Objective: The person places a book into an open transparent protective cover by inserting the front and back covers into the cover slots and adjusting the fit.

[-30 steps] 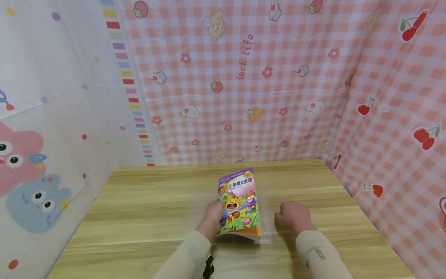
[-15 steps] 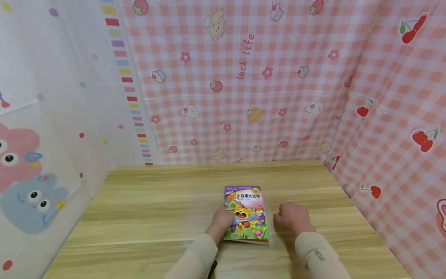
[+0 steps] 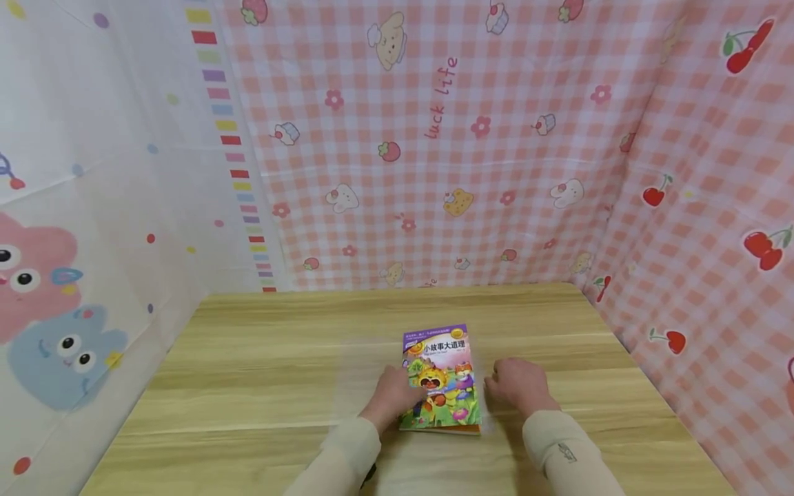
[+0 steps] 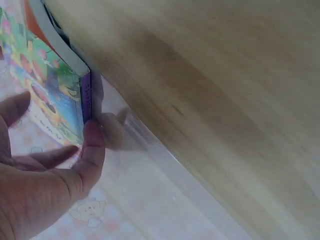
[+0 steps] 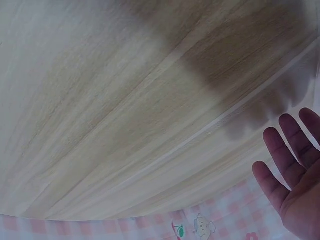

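A children's picture book (image 3: 440, 365) with a purple top band and cartoon animals lies over a clear plastic sheet (image 4: 155, 185) on the wooden table. My left hand (image 3: 395, 394) holds the book's left side, its thumb over the cover. In the left wrist view, a fingertip of that hand meets the purple spine (image 4: 86, 95). To the right of the book, apart from it, my right hand (image 3: 517, 382) rests near the tabletop. The right wrist view shows its fingers (image 5: 282, 150) loosely extended with nothing in them.
The wood-grain table (image 3: 260, 386) extends on both sides of the book. Pink checked cloth (image 3: 422, 172) hangs behind and to the right; white cartoon cloth (image 3: 124, 207) hangs at the left. A small dark object (image 3: 369, 474) shows beside the left sleeve.
The book has come down from a raised tilt and shifted slightly right and nearer. My left thumb has moved farther over its cover. The right hand stays almost still.
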`<state>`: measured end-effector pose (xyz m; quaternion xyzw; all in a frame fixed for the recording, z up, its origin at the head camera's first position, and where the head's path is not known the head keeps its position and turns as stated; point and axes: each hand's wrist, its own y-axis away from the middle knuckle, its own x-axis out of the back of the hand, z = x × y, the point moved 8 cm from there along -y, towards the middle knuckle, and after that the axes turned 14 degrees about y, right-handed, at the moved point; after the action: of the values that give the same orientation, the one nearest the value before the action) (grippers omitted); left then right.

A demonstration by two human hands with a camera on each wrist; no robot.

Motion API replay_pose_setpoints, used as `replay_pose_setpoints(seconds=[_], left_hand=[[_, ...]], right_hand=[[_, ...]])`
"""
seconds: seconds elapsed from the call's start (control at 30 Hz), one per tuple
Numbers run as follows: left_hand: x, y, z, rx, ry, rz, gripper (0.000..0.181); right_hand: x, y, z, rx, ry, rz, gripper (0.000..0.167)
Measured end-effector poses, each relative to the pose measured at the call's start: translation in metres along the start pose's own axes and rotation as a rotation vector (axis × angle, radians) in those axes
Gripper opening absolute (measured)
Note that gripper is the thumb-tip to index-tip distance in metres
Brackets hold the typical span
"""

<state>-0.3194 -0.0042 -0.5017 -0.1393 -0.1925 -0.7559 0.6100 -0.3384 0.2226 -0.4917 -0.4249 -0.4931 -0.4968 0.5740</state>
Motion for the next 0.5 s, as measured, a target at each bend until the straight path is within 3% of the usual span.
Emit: replay_pose_setpoints(seconds=[0.23,0.4,0.5], left_hand=[[-0.009,0.016,-0.008,-0.071,-0.206,-0.196,0.100],[-0.012,0.025,-0.014,-0.134,-0.317,-0.196,0.102],[-0.012,0.027,-0.015,-0.157,-0.325,-0.184,0.096]], right_hand=[[0.006,-0.003,-0.006,-0.002,-0.023,-0.013,0.028],[0.009,-0.007,-0.013,-0.040,-0.102,-0.040,0.039],[0.012,-0.007,-0.019,-0.050,-0.129,-0.036,0.043]])
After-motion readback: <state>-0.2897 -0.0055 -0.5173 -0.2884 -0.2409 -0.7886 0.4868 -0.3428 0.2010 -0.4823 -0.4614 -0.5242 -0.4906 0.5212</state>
